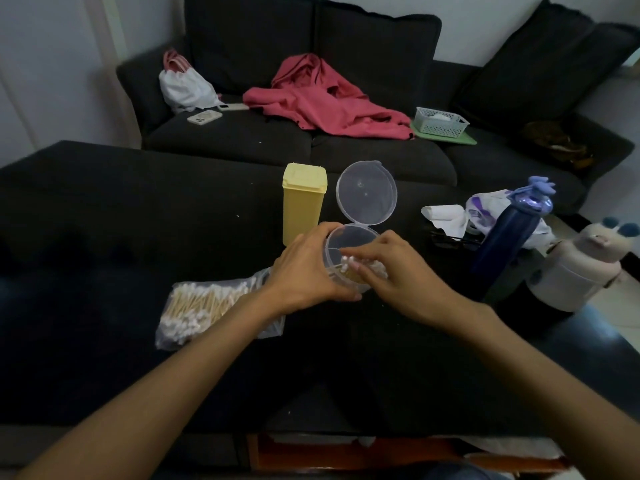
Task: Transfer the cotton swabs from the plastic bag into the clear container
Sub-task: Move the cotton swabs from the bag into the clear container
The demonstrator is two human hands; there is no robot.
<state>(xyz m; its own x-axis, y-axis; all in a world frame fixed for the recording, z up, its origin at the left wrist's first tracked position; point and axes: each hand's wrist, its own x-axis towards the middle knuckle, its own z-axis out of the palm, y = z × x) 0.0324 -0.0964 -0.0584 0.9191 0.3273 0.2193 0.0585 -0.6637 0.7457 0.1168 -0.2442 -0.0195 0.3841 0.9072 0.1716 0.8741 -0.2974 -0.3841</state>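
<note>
Two hands at clear container [346, 251], left hand [304, 271] gripping its wall, right hand [391, 271] pinching cotton swabs [363, 266] lying crosswise

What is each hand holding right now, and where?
Left hand grips the clear container by its side wall. Right hand pinches a bunch of swabs at its rim.

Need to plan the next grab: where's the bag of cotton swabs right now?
In the head view, the bag of cotton swabs lies flat on the dark table, partly under the left forearm, left of the clear container and nearer than the yellow box.
</note>
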